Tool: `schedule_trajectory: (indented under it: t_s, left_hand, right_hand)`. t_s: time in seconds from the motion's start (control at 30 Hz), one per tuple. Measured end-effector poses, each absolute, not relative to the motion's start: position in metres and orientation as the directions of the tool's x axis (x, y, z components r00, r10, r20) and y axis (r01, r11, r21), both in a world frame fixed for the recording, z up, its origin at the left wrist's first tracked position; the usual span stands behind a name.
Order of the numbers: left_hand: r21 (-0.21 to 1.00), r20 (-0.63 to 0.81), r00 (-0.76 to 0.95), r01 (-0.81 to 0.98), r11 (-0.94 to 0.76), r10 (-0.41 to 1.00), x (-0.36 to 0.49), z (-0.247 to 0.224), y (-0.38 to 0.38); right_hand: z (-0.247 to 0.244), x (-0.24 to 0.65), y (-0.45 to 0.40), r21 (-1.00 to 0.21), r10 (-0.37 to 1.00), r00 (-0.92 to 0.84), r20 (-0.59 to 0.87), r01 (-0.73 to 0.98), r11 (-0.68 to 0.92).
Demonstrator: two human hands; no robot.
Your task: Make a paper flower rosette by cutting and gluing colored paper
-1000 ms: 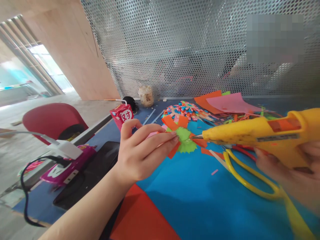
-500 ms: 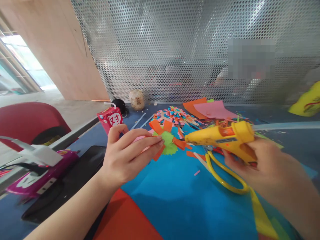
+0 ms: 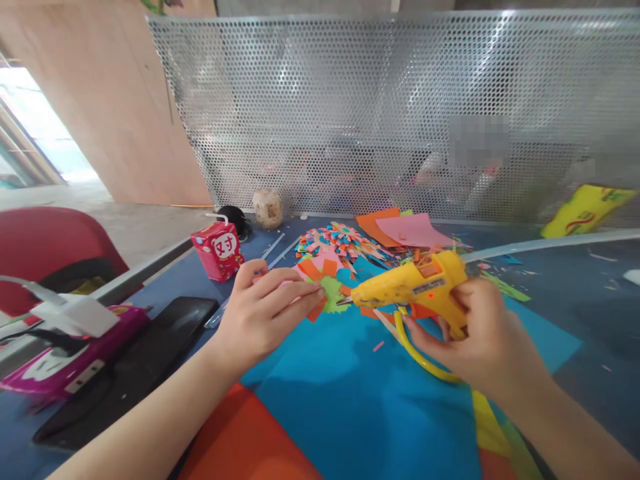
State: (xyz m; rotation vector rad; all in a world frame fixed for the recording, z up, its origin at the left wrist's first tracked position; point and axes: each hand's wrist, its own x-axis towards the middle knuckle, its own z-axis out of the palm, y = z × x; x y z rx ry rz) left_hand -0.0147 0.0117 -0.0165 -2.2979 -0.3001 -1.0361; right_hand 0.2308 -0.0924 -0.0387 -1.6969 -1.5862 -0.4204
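Observation:
My left hand [image 3: 273, 310] pinches a paper flower by its left side, a scalloped green disc [image 3: 336, 296] with orange strips [image 3: 311, 269] looped around its edge. My right hand [image 3: 465, 330] is wrapped around a yellow hot glue gun [image 3: 413, 285]. The gun's metal nozzle points left and lies at the right part of the green disc; I cannot tell whether it touches. Beneath the right hand are yellow-handled scissors [image 3: 425, 361], their blades mostly hidden. Blue paper sheets [image 3: 360, 393] lie under both hands.
Finished fringed paper flowers [image 3: 340, 240] lie behind, beside orange and pink paper sheets [image 3: 413, 230]. To the left are a red drink box [image 3: 218, 251] with a straw, a black phone-like slab [image 3: 125, 373] and a purple power strip [image 3: 85, 353]. A perforated metal panel [image 3: 350, 100] stands at the back.
My right hand has brought the glue gun left, so its nozzle is now at the green disc. The left hand keeps its hold on the flower. The camera view has shifted slightly.

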Motion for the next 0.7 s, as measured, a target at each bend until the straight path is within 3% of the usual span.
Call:
schedule_trajectory:
  t_s: [0.3, 0.7]
  left_hand:
    - [-0.425, 0.732, 0.680, 0.414, -0.805, -0.037, -0.0146, -0.0208, 0.0140]
    - [-0.396, 0.767, 0.641, 0.430, -0.811, -0.035, -0.0116, -0.0200, 0.0140]
  right_hand:
    - [-0.0369, 0.2282, -0.0920, -0.330, 0.681, 0.191, 0.707, 0.941, 0.079]
    - [-0.0390, 0.2310, -0.0918, -0.227, 0.702, 0.119, 0.702, 0.972, 0.062]
